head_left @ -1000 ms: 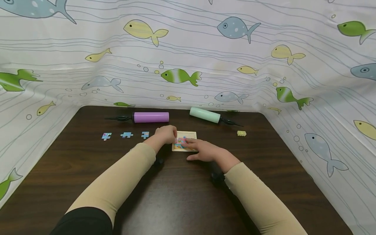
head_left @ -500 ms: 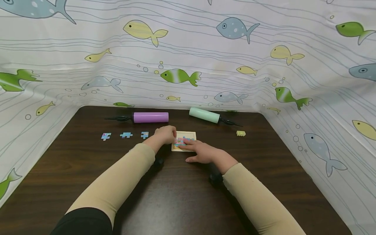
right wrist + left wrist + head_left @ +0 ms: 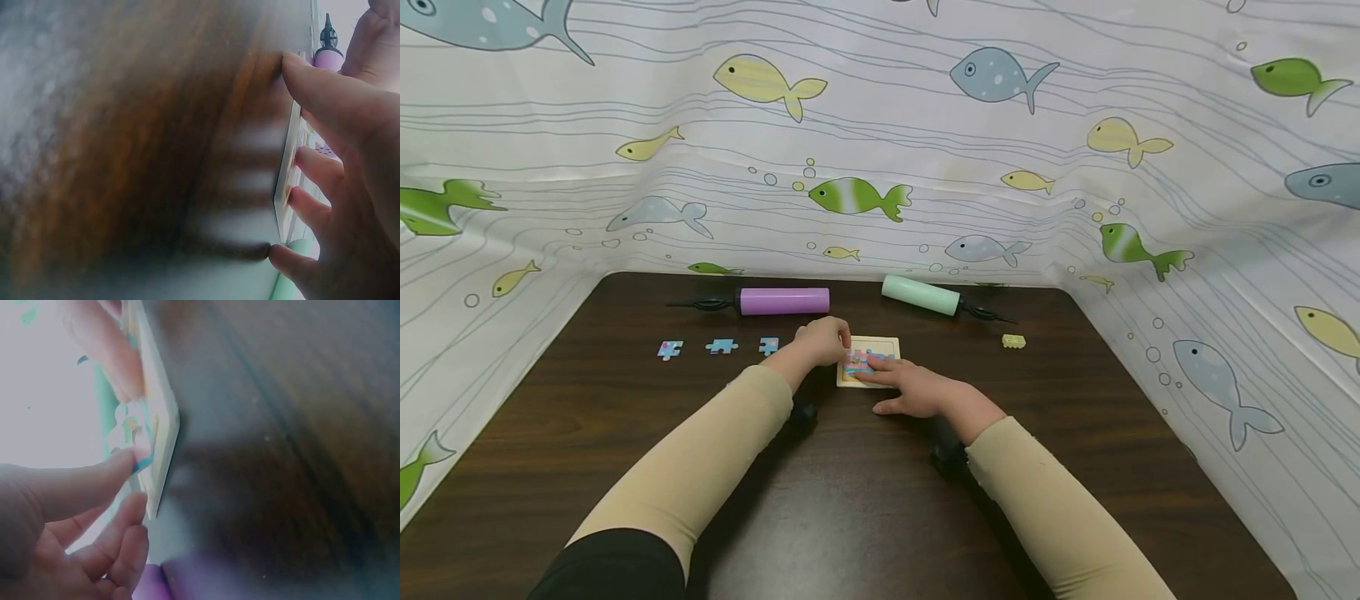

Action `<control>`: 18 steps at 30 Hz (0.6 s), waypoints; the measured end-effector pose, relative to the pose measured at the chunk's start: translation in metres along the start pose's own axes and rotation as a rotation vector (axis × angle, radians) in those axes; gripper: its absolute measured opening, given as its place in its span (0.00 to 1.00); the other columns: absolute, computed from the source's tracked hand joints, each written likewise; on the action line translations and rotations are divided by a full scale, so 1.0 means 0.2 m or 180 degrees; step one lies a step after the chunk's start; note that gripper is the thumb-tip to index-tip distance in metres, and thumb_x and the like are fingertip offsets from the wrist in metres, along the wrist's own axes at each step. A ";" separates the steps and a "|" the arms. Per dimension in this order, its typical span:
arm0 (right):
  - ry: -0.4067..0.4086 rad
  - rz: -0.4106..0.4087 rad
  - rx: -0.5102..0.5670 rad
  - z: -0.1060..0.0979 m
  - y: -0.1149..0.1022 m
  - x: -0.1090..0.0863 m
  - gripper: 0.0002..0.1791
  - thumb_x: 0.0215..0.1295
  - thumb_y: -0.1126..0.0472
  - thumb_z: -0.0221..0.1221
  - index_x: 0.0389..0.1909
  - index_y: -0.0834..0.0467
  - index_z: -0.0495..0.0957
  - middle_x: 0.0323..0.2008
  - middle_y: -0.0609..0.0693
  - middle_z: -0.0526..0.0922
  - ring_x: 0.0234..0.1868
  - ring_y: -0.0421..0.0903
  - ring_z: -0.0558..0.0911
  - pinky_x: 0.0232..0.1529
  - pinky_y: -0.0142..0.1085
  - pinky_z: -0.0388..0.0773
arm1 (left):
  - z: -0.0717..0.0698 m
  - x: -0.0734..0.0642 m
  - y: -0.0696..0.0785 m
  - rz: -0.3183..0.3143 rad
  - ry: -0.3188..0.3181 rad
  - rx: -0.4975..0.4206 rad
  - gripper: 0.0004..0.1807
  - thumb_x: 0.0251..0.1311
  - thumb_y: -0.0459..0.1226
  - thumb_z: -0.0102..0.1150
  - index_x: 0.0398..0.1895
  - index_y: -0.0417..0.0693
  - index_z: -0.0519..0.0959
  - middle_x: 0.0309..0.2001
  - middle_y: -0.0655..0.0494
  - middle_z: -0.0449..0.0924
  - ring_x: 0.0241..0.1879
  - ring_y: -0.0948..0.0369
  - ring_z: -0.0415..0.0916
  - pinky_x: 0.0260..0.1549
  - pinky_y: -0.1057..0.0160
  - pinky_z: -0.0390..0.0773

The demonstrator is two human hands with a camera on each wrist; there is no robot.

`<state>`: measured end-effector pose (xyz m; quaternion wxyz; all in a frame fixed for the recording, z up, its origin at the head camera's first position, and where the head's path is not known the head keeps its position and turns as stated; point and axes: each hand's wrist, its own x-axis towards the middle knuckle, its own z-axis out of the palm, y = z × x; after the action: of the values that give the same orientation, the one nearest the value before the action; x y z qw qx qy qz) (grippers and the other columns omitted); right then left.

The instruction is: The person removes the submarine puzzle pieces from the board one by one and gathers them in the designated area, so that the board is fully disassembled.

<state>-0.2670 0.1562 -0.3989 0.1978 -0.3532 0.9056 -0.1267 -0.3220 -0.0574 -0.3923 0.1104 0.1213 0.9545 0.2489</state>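
Note:
My left hand (image 3: 820, 340) is at the left side of a small light wooden puzzle tray (image 3: 886, 342) in the head view. In the left wrist view its thumb and fingers pinch a pink and blue jigsaw piece (image 3: 129, 428), which stands tilted at the tray's rim. My right hand (image 3: 919, 389) reaches over the tray's right part with fingers spread. Its fingertips (image 3: 304, 156) rest on the picture in the right wrist view, while the thumb lies on the table by the near edge. Joined pink and blue pieces (image 3: 857, 360) show inside the tray, partly hidden under the right fingers.
Three loose jigsaw pieces lie in a row at left: one (image 3: 670, 349), another (image 3: 722, 346) and a third (image 3: 768, 345). Behind them lies a purple hand pump (image 3: 785, 302), with a mint-green pump (image 3: 921, 295) right of it. A yellow toy block (image 3: 1013, 341) sits at right. Fish-patterned cloth (image 3: 865, 125) surrounds the dark table.
The right fingers have shifted slightly left and nearer across the tray. My left hand stays at the tray's left side with the jigsaw piece. The head view has shifted very slightly.

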 end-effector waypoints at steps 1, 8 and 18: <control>0.0004 -0.0014 -0.0005 0.00 0.00 0.00 0.38 0.69 0.48 0.60 0.77 0.42 0.56 0.78 0.46 0.44 0.76 0.53 0.45 0.70 0.52 0.51 | 0.00 0.00 0.00 0.0006 0.0020 -0.0056 0.07 0.54 0.35 0.68 0.30 0.49 0.77 0.34 0.52 0.77 0.37 0.51 0.72 0.48 0.48 0.64; 0.0001 -0.0032 -0.0022 0.00 0.00 0.00 0.38 0.69 0.48 0.59 0.77 0.43 0.55 0.78 0.47 0.45 0.77 0.53 0.44 0.70 0.52 0.49 | -0.01 -0.01 -0.01 0.0075 0.0041 -0.0298 0.07 0.56 0.36 0.69 0.28 0.48 0.79 0.31 0.54 0.77 0.35 0.53 0.72 0.41 0.53 0.67; -0.0025 0.0009 0.0014 0.00 -0.01 0.00 0.37 0.70 0.48 0.59 0.76 0.43 0.56 0.78 0.47 0.45 0.76 0.54 0.45 0.70 0.53 0.51 | -0.01 -0.02 -0.02 0.0023 0.0109 -0.0536 0.07 0.57 0.35 0.69 0.28 0.47 0.79 0.31 0.53 0.77 0.33 0.54 0.71 0.34 0.57 0.69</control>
<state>-0.2671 0.1551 -0.3978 0.2023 -0.3520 0.9050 -0.1270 -0.3201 -0.0633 -0.3929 0.1030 0.1108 0.9315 0.3307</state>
